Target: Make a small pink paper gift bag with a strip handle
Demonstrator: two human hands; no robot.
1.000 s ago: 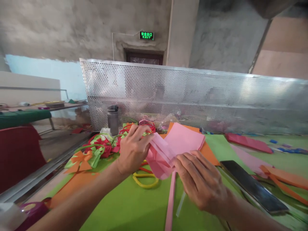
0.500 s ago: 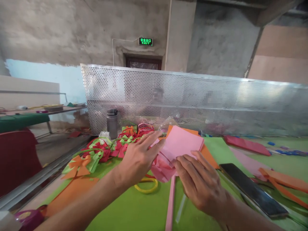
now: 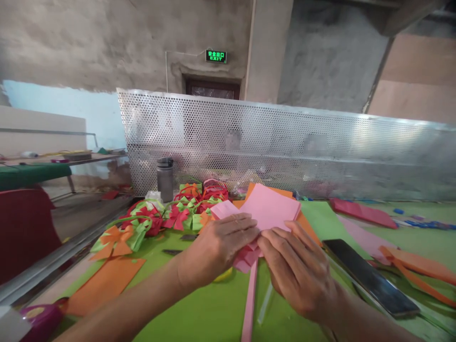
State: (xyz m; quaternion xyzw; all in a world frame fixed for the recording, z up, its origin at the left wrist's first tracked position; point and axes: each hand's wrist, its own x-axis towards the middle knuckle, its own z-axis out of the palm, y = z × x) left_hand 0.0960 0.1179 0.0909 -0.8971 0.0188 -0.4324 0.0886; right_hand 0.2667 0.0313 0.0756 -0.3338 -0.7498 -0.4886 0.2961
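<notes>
The folded pink paper (image 3: 272, 206) is right where the two hands meet. One big flat part sticks out past the fingertips, and a smaller pink flap peeks out beyond the left hand (image 3: 224, 244). Some bunched pink folds show below, between the hands. The left hand lies palm down on the paper with its fingers side by side. The right hand (image 3: 299, 273) has its fingers bent, with the tips on the paper close to the left fingertips. Both thumbs are hidden, so I can't tell if either hand is pinching it. A long pink strip (image 3: 250, 304) runs toward the person on the green surface (image 3: 192, 316). Scissor blades (image 3: 172, 252) lie near the left wrist. A black phone (image 3: 370, 278) lies to the right of the right hand.
</notes>
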